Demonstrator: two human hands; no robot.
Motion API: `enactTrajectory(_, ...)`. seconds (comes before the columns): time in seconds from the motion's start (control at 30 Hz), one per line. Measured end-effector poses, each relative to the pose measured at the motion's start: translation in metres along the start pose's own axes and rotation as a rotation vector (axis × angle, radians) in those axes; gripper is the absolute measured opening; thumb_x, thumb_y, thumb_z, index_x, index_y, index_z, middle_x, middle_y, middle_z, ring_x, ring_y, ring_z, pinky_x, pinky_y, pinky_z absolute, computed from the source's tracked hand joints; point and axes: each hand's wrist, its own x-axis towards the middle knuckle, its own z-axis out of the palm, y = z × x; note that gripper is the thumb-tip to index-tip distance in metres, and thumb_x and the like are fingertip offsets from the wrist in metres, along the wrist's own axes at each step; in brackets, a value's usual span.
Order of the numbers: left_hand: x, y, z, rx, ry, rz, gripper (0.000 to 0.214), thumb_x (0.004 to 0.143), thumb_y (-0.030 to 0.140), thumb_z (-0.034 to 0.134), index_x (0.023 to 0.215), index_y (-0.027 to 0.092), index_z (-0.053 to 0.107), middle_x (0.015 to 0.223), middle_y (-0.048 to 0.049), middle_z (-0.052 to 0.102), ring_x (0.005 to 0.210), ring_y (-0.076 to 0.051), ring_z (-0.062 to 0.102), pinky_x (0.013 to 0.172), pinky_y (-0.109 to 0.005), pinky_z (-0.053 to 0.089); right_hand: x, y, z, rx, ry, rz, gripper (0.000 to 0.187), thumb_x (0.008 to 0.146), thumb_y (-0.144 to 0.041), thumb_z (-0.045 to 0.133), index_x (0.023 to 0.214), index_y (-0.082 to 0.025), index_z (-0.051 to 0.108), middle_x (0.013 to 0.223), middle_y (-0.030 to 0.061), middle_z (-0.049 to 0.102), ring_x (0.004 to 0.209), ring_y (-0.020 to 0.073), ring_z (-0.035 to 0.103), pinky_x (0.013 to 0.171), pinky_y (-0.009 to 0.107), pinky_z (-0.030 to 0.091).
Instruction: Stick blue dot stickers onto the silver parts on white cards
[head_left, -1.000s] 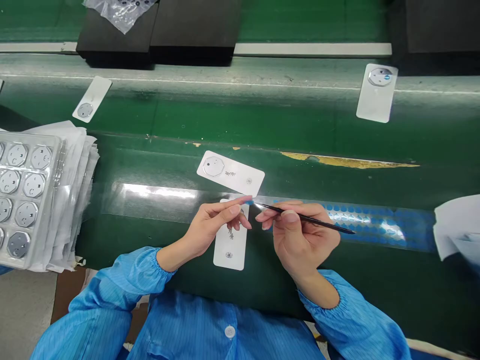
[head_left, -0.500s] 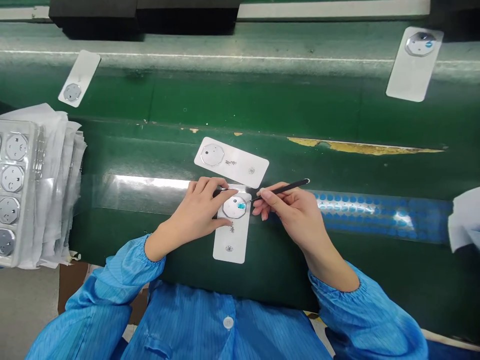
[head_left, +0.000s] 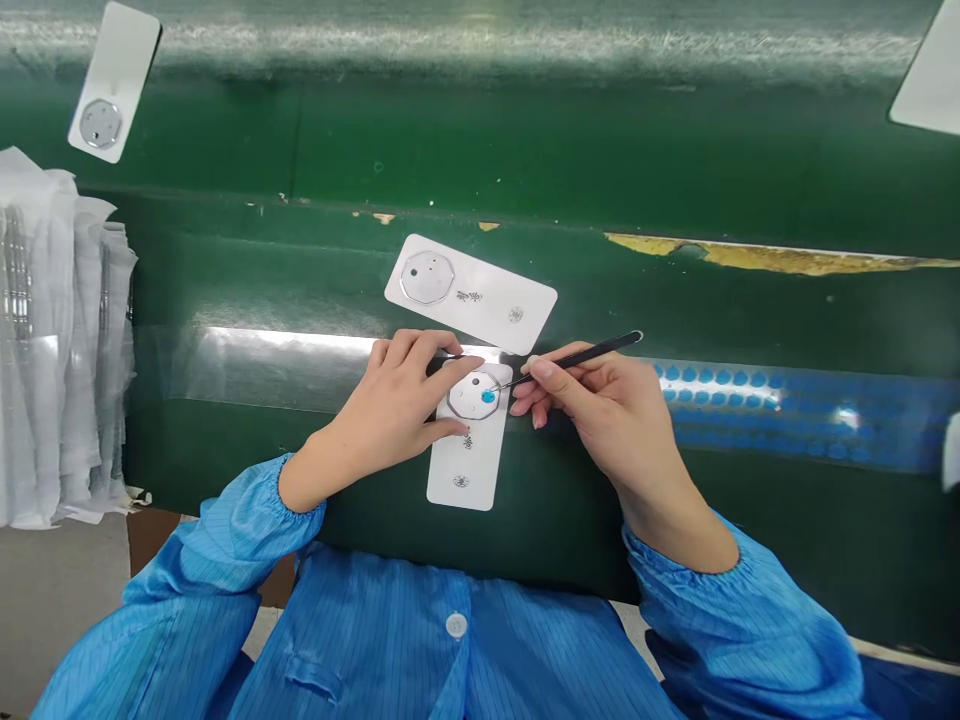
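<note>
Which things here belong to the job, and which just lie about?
In the job:
white panel under left hand
black tool in right hand
blue dot at its tip
probably the blue-dot sheet

Seemingly idle:
slanted panel just beyond
upper-left panel
white stack, left

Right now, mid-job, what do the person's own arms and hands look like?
The left sleeve and right sleeve are loose, bright blue fabric with fine, darker lines. Each ends in a gathered cuff: left cuff, right cuff. Beyond them, the left hand and right hand are bare and ungloved, with no jewellery visible.
</note>
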Motion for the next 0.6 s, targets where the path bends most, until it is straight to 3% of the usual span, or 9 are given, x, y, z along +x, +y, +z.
enactTrajectory(0.6,0.0,0.0013,0.0003,0.003,-0.003,0.002,0.058,0.095,0.038,0.078,0.146,0.021,0.055,0.145,-0.0183,0.053,0.128,-0.038,0.045,0.1,-0.05,0.04,-0.0019,-0.0022,0.0022,0.004,0.042,-0.001,0.03,0.091,-0.048,0.084,0.086,-0.019,0.078,0.071,0.0049,0.078,0.048,0.015,0.067,0.046,0.026,0.059)
